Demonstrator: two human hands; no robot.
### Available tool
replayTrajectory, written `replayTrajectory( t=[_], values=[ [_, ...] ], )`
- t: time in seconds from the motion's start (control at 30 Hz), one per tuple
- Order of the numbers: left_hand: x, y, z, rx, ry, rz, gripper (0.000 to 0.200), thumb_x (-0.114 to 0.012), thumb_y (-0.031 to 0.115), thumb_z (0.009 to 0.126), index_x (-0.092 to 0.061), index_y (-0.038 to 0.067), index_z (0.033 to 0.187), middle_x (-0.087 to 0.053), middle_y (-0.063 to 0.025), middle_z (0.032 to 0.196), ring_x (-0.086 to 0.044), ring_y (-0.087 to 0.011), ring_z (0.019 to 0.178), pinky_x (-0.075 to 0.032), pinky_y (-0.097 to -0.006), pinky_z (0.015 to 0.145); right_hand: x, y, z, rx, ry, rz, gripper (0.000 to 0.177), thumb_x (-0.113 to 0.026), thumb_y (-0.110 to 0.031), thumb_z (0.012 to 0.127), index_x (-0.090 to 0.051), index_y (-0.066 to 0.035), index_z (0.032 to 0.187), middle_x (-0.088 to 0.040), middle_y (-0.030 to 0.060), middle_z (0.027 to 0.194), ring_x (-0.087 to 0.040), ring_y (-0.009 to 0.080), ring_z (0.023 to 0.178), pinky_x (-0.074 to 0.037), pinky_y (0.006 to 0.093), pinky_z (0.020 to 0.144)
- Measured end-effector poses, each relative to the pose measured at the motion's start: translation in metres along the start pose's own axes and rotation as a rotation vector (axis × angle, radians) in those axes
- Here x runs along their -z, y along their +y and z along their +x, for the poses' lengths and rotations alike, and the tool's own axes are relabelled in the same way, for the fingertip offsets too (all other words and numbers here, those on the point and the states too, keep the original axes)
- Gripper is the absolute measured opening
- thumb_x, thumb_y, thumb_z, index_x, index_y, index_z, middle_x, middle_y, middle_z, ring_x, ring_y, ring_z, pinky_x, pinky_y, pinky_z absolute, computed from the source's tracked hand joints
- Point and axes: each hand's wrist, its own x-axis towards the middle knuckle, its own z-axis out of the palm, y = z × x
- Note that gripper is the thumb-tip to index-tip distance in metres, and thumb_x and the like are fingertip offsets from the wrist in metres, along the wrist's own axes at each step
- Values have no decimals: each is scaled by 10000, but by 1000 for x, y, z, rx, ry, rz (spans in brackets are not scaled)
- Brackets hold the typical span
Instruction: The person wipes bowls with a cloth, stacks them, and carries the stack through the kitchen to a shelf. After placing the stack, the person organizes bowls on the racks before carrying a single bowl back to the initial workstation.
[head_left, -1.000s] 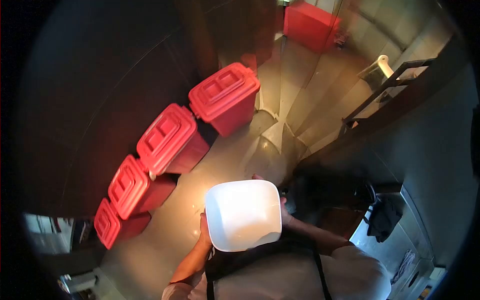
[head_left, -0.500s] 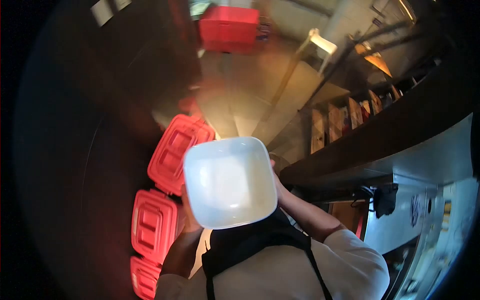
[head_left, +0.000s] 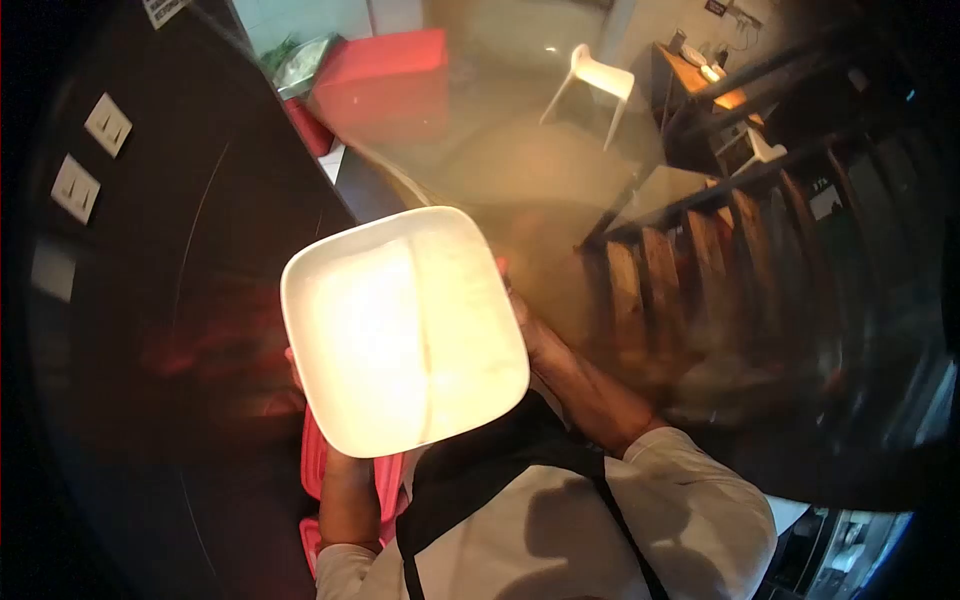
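In the head view, a white square bowl (head_left: 405, 335) with rounded corners is held up in front of my apron. Bright light glares on its inside, and I see nothing lying in it. My left hand (head_left: 293, 370) grips the bowl's left side, with only fingertips showing past the rim. On the opposite side, my right hand (head_left: 532, 335) supports the wall, its fingers mostly hidden behind the bowl. Below the bowl, by my left forearm, are red lidded bins (head_left: 315, 460), partly covered.
A dark wall with white switches (head_left: 108, 125) runs along the left. Ahead stand a red box (head_left: 390, 75) and a white stool (head_left: 600, 75). Wooden steps with a railing (head_left: 660, 270) are on the right, and a wooden table (head_left: 690, 75) holds small items beyond.
My view has moved forward and turned. The bowl sits further left and higher, lit more strongly. The red bins have slipped mostly out of view below, and the stool shows more fully.
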Motion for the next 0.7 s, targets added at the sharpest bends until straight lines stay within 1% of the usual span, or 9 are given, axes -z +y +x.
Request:
replayTrajectory(
  t=[0.07,0.17,0.23,0.3,0.33,0.5,0.57,0.63,0.7],
  values=[
    [-25,-7,52,-3,-23,-63,679,-353,587,1025,-422,65,1452,-483,-105,1423,-485,-239,1248,-415,-388,1061,42,-4,40,37,110,-92,881,-250,-733,958,-416,-36,1470,-577,110,1319,-565,188,1154,-481,322,965],
    [-60,1,127,253,57,-478,726,-373,615,1008,-441,28,1431,-532,-129,1360,-526,-235,1206,-459,-380,1007,94,-19,77,46,251,-93,888,-255,-739,952,-413,-35,1470,-577,111,1318,-566,192,1155,-483,327,967],
    [-59,-18,177,232,-19,-254,759,-390,637,993,-457,7,1411,-567,-138,1308,-559,-233,1162,-480,-373,972,122,-38,100,48,330,-61,892,-259,-742,947,-411,-35,1470,-576,111,1317,-567,194,1155,-484,330,968],
    [-63,-36,222,269,-78,-270,782,-402,652,983,-477,-13,1386,-596,-141,1262,-586,-232,1121,-494,-366,947,152,-53,122,57,407,-32,897,-263,-746,943,-409,-35,1470,-576,111,1316,-568,197,1156,-485,333,969],
    [-69,-46,243,308,-96,-406,787,-407,655,980,-488,-23,1372,-607,-139,1243,-596,-231,1102,-497,-362,939,165,-57,134,60,444,-29,899,-265,-748,941,-408,-35,1470,-576,111,1315,-568,198,1156,-485,335,970],
    [-59,-99,352,429,-67,-362,809,-416,670,969,-521,-46,1330,-636,-139,1191,-613,-230,1066,-488,-355,956,230,-57,217,30,601,28,912,-275,-757,930,-403,-34,1469,-574,112,1313,-571,205,1158,-488,343,973],
    [-44,-112,397,422,-154,-240,811,-400,691,964,-438,16,1412,-590,-124,1243,-584,-224,1107,-481,-371,960,243,-52,253,7,651,66,917,-279,-761,926,-401,-33,1469,-574,112,1312,-572,208,1158,-489,346,975],
    [-17,-127,449,454,-276,-246,792,-387,680,974,-401,36,1435,-572,-116,1247,-572,-221,1111,-481,-373,949,248,-46,294,-22,698,106,922,-282,-765,921,-399,-33,1469,-574,112,1311,-573,210,1159,-490,349,976],
    [2,-139,497,514,-256,-256,794,-382,672,977,-412,16,1422,-578,-124,1232,-578,-220,1098,-489,-374,928,253,-40,343,-54,720,150,927,-286,-769,917,-397,-33,1469,-573,113,1310,-574,213,1159,-491,352,977]
  ],
)
